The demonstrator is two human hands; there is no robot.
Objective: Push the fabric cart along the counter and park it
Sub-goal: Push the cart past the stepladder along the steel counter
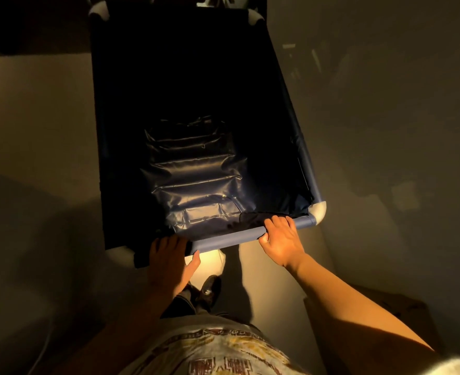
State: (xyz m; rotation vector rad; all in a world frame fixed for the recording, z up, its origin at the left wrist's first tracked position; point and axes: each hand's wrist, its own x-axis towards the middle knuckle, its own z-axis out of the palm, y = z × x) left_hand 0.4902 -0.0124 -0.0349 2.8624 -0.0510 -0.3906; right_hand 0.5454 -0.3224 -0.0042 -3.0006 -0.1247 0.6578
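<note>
Setting: a dim indoor utility or laundry-type work area, lit warmly from one side. Evidence: a large wheeled-style fabric cart (196, 136) with dark blue liner and white pipe-corner fittings fills the frame centre. A plain smooth floor (385, 131) occupies the right. A pale flat surface (34, 109) runs along the left.

Both hands on the cart (196, 163) rail (231, 238): left hand (169, 255) gripping beside the right hand (280, 239), shoe (210, 289) below them.

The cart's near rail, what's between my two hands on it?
In the head view, only a bare stretch of the blue fabric-wrapped rail lies between the left hand and right hand.
</note>
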